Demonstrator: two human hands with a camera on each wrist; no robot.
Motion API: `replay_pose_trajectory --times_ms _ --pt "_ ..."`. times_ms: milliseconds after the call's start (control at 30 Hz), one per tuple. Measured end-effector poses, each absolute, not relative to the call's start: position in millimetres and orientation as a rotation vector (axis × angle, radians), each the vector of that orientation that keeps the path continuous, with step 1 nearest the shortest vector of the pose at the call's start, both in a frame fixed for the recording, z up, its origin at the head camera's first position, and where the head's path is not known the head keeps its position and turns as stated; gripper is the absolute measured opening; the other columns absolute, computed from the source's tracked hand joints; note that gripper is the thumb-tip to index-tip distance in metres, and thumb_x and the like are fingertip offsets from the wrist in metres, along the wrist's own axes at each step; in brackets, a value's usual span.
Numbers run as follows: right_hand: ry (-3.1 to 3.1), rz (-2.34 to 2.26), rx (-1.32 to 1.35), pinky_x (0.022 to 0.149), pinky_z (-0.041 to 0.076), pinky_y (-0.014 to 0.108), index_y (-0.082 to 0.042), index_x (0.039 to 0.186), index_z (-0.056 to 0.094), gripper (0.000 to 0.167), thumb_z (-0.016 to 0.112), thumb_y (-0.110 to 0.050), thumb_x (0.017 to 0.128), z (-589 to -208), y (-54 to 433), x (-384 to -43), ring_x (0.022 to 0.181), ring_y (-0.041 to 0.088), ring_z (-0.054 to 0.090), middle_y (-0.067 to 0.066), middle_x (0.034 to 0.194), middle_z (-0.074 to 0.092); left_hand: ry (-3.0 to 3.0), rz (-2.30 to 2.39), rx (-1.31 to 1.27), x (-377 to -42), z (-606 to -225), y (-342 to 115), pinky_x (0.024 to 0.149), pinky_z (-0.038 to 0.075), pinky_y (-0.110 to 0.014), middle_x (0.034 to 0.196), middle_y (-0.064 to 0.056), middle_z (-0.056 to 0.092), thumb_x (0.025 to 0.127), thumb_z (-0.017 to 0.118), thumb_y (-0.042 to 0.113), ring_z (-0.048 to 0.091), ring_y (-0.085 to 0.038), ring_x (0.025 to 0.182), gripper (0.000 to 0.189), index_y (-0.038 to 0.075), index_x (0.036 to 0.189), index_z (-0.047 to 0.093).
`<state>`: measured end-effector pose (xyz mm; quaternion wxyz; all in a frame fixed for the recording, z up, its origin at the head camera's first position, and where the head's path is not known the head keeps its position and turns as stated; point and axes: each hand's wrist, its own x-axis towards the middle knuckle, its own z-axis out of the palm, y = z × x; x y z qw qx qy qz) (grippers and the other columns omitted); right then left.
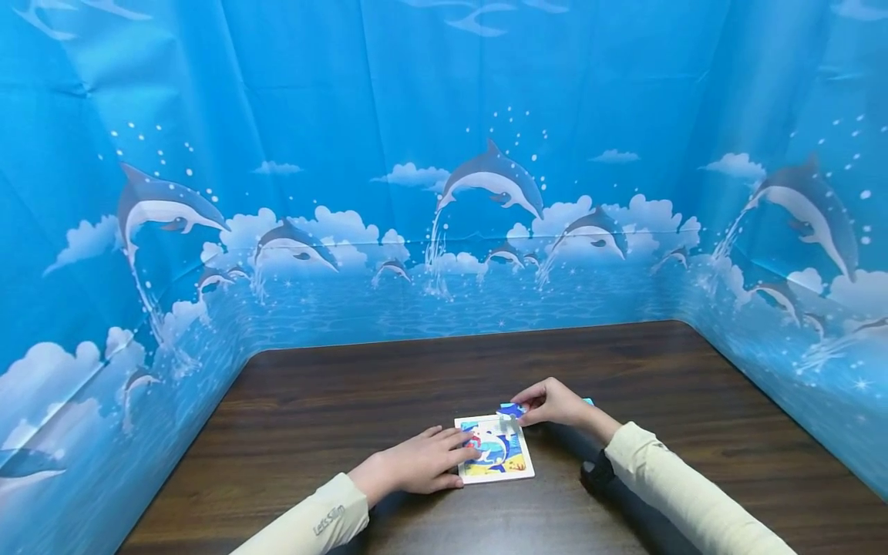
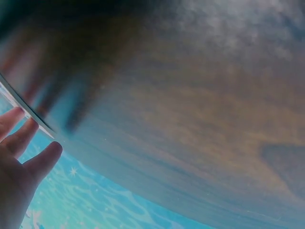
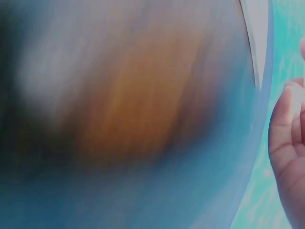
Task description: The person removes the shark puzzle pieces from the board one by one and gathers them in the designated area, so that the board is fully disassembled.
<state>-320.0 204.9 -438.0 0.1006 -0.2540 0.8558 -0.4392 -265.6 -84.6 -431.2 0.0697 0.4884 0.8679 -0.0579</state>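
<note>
A square jigsaw puzzle board (image 1: 496, 479) with a white border lies on the table, showing a dolphin over blue and yellow. My left hand (image 1: 433, 460) rests across its left side, fingers spread over the picture and thumb by the lower left corner. In the left wrist view, the left hand (image 2: 19, 167) touches the board's pale edge (image 2: 33, 117). At the board's top edge, my right hand (image 1: 555, 404) pinches a blue puzzle piece (image 1: 510, 409) between thumb and fingers. The right wrist view catches only part of the right hand (image 3: 288, 143), without the piece.
A small blue bit (image 1: 589, 401) shows just behind the right hand. The dark wooden table (image 1: 333, 401) extends around the board. A blue curtain (image 1: 312, 154) printed with dolphins borders the table at the back and both sides.
</note>
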Motion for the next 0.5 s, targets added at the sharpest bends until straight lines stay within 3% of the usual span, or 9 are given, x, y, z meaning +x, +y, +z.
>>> replay_pose_trajectory --times_ms 367,500 --pt "2.479 -1.425 -0.571 0.062 0.048 0.028 0.002 0.112 0.067 0.041 0.075 -0.022 0.08 -440 252 -323 0.069 0.011 0.054 0.0 0.08 0.063 2.614 -0.11 1.494 -265 -432 -87 0.108 0.034 -0.049 0.151 -0.005 0.034 0.097 0.046 0.041 0.036 -0.023 0.138 0.048 0.027 0.142 0.038" --pt "2.501 -1.383 -0.581 0.062 0.047 0.025 0.003 0.11 0.067 0.04 0.075 -0.02 0.079 -440 261 -324 0.069 0.01 0.054 0.0 0.08 0.063 2.62 -0.105 1.486 -266 -431 -87 0.109 0.033 -0.05 0.151 -0.005 0.035 0.097 0.047 0.041 0.036 -0.023 0.138 0.048 0.027 0.141 0.038"
